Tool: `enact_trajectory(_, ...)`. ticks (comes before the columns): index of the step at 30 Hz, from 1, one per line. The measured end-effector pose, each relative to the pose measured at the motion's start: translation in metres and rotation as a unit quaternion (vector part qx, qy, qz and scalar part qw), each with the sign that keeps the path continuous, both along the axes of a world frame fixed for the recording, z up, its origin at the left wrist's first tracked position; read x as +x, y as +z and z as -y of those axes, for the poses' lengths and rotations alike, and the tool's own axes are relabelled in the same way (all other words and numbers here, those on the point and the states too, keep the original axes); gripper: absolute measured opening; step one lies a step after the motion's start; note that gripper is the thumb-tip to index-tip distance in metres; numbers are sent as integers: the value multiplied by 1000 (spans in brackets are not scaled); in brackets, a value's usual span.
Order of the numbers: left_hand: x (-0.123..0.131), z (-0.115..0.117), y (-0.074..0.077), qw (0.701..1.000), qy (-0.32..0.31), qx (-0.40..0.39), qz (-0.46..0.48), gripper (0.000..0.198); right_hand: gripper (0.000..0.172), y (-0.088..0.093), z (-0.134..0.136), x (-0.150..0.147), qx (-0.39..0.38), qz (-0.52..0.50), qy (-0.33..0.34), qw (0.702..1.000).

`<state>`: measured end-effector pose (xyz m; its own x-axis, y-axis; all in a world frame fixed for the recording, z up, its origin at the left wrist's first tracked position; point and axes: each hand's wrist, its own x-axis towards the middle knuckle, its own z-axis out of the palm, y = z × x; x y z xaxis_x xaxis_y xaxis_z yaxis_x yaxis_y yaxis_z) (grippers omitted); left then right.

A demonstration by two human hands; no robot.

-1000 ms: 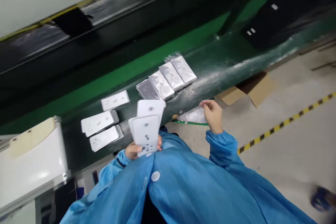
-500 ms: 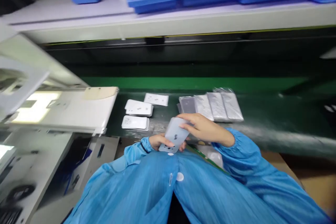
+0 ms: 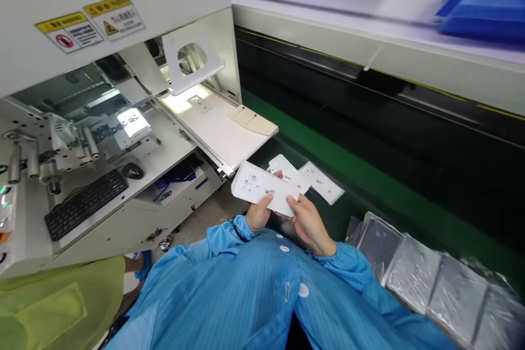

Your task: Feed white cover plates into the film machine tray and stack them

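A white plastic panel (image 3: pixel 258 188) with round holes and small printed marks lies across both my hands, close to my chest. My left hand (image 3: pixel 258 215) grips its near edge from below, thumb on top. My right hand (image 3: pixel 307 221) pinches its right end, fingers curled. More white panels (image 3: pixel 320 180) lie just beyond on the dark green belt (image 3: pixel 369 175). Blue sleeves cover both my arms.
A white machine (image 3: pixel 123 65) with yellow warning labels stands at the left, its white feed tray (image 3: pixel 221 131) reaching toward the belt; a black keyboard (image 3: pixel 84 202) and mouse sit inside. Several bagged panels (image 3: pixel 422 273) lie at the right. Blue bins (image 3: pixel 484 0) stand on the far shelf.
The view has swung left from the belt to the machine. My right hand came from the side onto the panel, which both hands now hold flat.
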<state>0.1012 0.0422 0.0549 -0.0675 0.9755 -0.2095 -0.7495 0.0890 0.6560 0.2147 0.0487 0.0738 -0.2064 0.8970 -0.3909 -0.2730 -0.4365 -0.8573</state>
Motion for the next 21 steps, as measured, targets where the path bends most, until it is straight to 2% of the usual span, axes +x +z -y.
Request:
enact_trajectory(2, -13, -9, 8, 999, 49, 11, 10, 56, 46, -9, -14, -11, 39, 61, 25, 997)
enact_trajectory(4, -28, -17, 13, 997, 71, -13, 8, 55, 48, -13, -32, -18, 105, 149, 21, 983)
enact_trajectory(8, -53, -31, 9, 988, 107, -107, -5, 54, 44, -11, -61, -35, 186, 275, 87, 939)
enact_trajectory(10, -63, -39, 4, 984, 120, -129, 0, 53, 40, -10, -72, -46, 188, 306, 97, 928)
enact_trajectory(13, -80, -50, 0, 982, 133, -136, 20, 52, 37, -17, -88, -64, 155, 305, 82, 936)
enact_trajectory(17, -110, -56, -5, 972, 158, -169, 34, 48, 41, -40, -128, -87, 94, 251, 30, 963)
enact_trajectory(19, -126, -55, -9, 969, 154, -190, 38, 45, 43, -51, -153, -100, 91, 264, 17, 960)
enact_trajectory(21, -141, -51, -12, 967, 150, -203, 41, 43, 43, -59, -176, -113, 109, 309, 20, 945)
